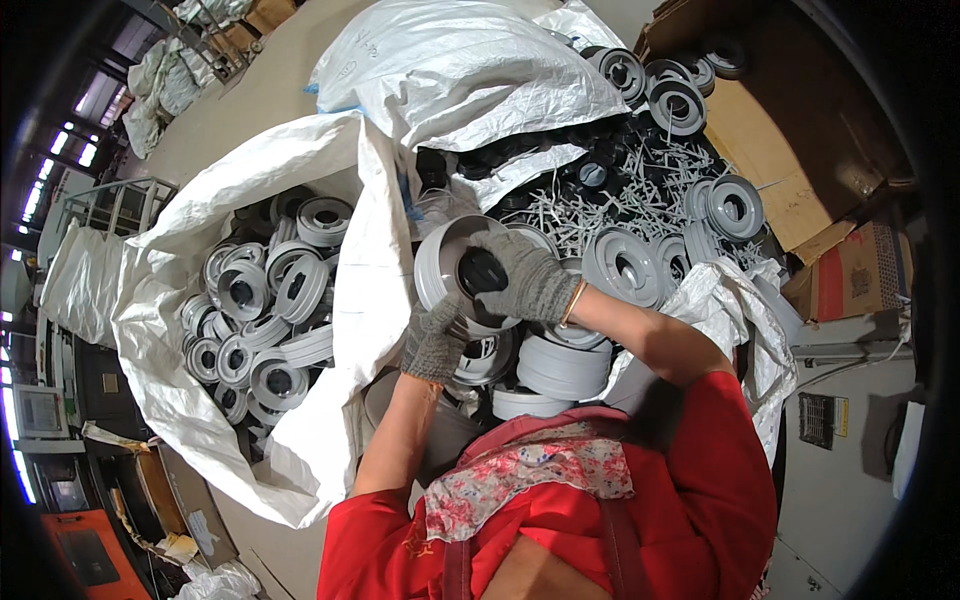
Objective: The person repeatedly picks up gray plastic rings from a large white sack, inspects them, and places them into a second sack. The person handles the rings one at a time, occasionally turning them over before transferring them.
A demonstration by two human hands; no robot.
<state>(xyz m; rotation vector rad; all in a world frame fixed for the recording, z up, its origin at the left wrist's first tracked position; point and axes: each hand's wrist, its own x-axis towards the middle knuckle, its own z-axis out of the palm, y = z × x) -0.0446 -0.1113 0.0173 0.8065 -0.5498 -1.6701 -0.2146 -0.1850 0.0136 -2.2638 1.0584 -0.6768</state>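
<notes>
My left hand (435, 339), in a grey knitted glove, grips the lower left rim of a grey ringed plastic part (431, 270). Also gloved, my right hand (525, 276) reaches over the same part from the right, its fingers at a round black piece (482, 271) in the opening. Whether the black piece is fixed to the ring or loose, I cannot tell. Below my hands lie more grey plastic rings (564, 365), some stacked. Another grey ring (624, 264) with a stepped centre rests to the right of my right hand.
On the left, an open white woven sack (375, 262) holds several grey rings (241, 291) with dark centres. Thin grey plastic sprues (600, 210) and black round parts (592, 174) lie beyond my hands. A full white sack (480, 67) stands behind; a cardboard box (765, 165) is at right.
</notes>
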